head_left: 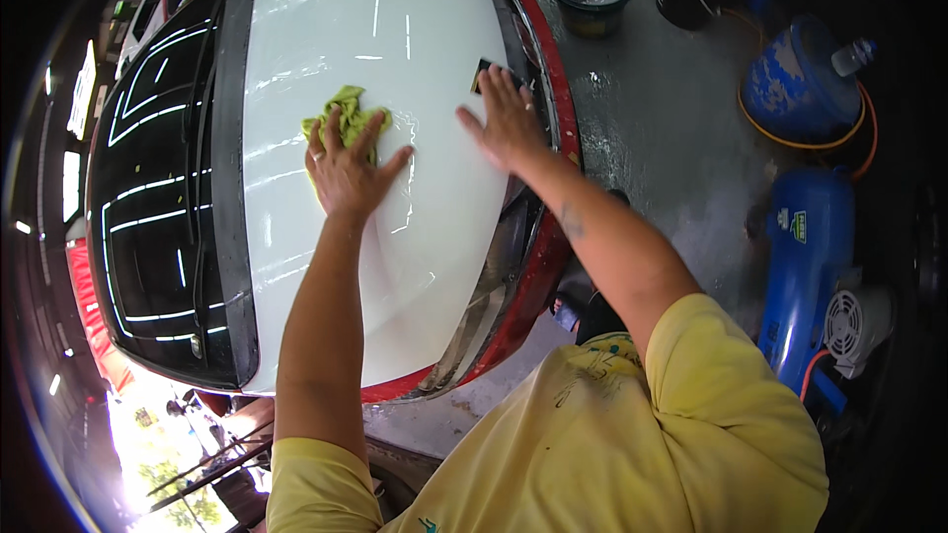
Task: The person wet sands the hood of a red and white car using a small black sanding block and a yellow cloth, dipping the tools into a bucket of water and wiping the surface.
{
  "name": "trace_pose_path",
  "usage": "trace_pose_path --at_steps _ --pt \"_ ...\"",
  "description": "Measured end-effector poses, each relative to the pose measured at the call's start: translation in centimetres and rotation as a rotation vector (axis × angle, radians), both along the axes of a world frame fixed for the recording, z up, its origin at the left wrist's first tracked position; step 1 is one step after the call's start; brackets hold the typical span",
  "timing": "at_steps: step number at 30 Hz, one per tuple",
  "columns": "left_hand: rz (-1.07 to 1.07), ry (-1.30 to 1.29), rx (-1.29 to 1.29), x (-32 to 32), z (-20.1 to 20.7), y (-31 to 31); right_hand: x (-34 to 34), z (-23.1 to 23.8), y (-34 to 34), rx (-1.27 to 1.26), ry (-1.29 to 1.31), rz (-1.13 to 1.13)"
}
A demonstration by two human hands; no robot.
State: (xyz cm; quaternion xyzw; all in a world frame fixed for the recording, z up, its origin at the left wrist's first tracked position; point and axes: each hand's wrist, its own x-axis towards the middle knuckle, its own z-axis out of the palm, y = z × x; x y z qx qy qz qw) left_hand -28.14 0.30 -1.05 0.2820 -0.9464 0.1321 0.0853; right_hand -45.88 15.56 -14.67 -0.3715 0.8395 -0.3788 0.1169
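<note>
The white car hood has a wet-looking shine with light reflections. My left hand lies spread on a crumpled yellow-green cloth near the hood's middle; its thumb rests apart, off the cloth. Toward the hood's right edge, my right hand is flat with fingers outstretched and the thumb away from them. A thin dark sheet shows past its fingertips, partly hidden beneath them. What that sheet is made of, I cannot tell.
Left of the hood is the dark windshield. A red bumper borders its right side. On the floor stand a dark bucket with whitish liquid, a blue drum with an orange hose around it, and a blue compressor tank.
</note>
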Motion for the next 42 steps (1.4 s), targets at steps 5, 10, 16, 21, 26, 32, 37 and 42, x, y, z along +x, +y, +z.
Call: trace_pose_path --at_steps 5,10,16,21,26,32,37,42 --pt "0.106 -0.023 -0.021 -2.1 -0.3 -2.2 18.8 -0.1 10.2 -0.007 0.009 0.28" --pt "0.098 -0.028 -0.049 -2.6 -0.2 -2.1 9.9 -0.7 5.5 0.087 0.119 0.228" --pt "0.102 -0.052 -0.024 -3.5 -1.8 -2.4 5.3 -1.8 1.5 0.02 0.077 -0.024" --pt "0.12 -0.067 -0.045 -2.7 -0.9 -2.1 18.4 -0.4 10.5 0.121 0.051 0.267" --pt "0.05 -0.022 -0.058 -4.0 -1.4 -2.3 5.0 -2.4 1.8 -0.046 0.151 -0.057" --pt "0.124 -0.071 -0.051 -2.7 -1.3 -2.1 16.0 -0.8 8.7 0.005 0.046 0.177" --pt "0.103 -0.055 -0.035 -3.1 -0.2 -1.8 8.4 -1.6 3.9 -0.045 0.128 0.061" --pt "0.086 -0.043 -0.021 -3.8 -0.5 -1.7 7.3 -0.9 3.3 -0.021 0.073 0.013"
